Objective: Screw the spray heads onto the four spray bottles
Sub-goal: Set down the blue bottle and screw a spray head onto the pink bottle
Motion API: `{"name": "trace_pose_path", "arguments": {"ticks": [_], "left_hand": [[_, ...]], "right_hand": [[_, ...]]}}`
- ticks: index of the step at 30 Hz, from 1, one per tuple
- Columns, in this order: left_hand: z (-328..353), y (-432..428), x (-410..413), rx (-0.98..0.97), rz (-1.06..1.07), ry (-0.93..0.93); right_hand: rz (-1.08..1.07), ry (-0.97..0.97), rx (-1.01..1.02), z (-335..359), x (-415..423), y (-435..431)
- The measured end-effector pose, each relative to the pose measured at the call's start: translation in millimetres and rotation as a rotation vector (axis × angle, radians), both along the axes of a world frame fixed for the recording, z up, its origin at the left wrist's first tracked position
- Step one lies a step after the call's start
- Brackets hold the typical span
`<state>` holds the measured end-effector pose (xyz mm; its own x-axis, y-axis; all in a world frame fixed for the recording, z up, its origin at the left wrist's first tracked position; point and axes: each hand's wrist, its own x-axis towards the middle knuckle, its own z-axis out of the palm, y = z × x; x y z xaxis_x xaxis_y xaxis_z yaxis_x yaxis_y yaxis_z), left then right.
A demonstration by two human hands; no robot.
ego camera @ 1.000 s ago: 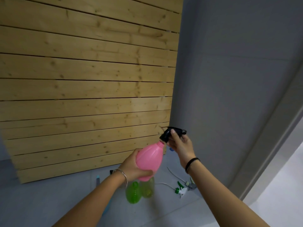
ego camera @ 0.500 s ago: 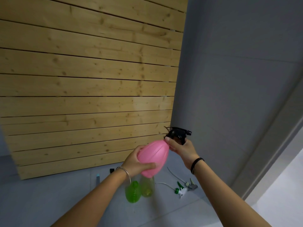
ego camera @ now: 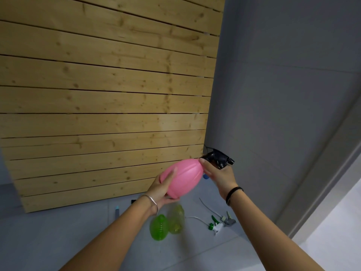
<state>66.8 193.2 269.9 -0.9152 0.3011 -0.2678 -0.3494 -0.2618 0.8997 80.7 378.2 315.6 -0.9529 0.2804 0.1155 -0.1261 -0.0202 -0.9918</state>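
The pink bottle (ego camera: 180,178) is being held up in the air in front of the wooden slats (ego camera: 101,106), tipped so its neck is pointing up and to the right; the left hand (ego camera: 163,189) is cupping its base, fingers curled round the belly and closed on it; the right hand (ego camera: 217,176) is gripping the black spray head (ego camera: 219,159) at the neck, thumb and fingers wrapped tight on the collar, so the head is sitting on the bottle's mouth and, as I judge it, is being turned home.

What could be going wrong: with the bottle tilted, the collar may be catching crooked on the thread and jamming or sitting loose; the smooth round belly may be slipping in the left palm as the right hand twists; whether the thread is fully seated cannot be told, since the fingers are hiding the joint.

Counting outward: one pink bottle in hand; on the grey floor (ego camera: 58,241) below, one green bottle (ego camera: 159,227) and one yellowish bottle (ego camera: 176,219) are lying just beside each other, both without heads; to their right two loose spray heads are lying touching, a green and white one (ego camera: 214,226) and a grey one (ego camera: 228,220), each trailing a thin tube; a fourth bottle is not clearly showing.
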Motion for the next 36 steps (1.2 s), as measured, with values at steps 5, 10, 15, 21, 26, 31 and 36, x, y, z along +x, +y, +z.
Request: {"name": "trace_pose_path", "arguments": {"ticks": [5,10,15,21,26,31,36], "left_hand": [[6.4,4.9,1.4,-0.014,-0.032,-0.003],[11.4,-4.6,5.8,0.031,-0.222,-0.168],[18.3,-1.1,4.0,0.197,-0.085,0.008],[15.8,-4.8,10.2,0.094,-0.229,-0.126],[16.8,-2.0,9.1,0.154,-0.219,-0.056],[13.1,-1.7,8.6,0.126,-0.161,-0.043],[13.2,-6.2,8.9,0.135,-0.283,-0.159]], "right_hand": [[0.020,-0.054,-0.171,-1.4,-0.1,1.4],[0.056,-0.062,-0.234,-4.8,-0.5,3.7],[0.066,-0.087,-0.338,-3.5,-0.9,3.4],[0.078,-0.099,-0.362,-3.8,-0.9,5.7],[0.093,-0.102,-0.349,-3.6,-0.3,6.1],[0.068,-0.105,-0.326,-3.9,-1.4,7.3],[0.096,-0.113,-0.312,-4.6,-0.9,6.0]]}}
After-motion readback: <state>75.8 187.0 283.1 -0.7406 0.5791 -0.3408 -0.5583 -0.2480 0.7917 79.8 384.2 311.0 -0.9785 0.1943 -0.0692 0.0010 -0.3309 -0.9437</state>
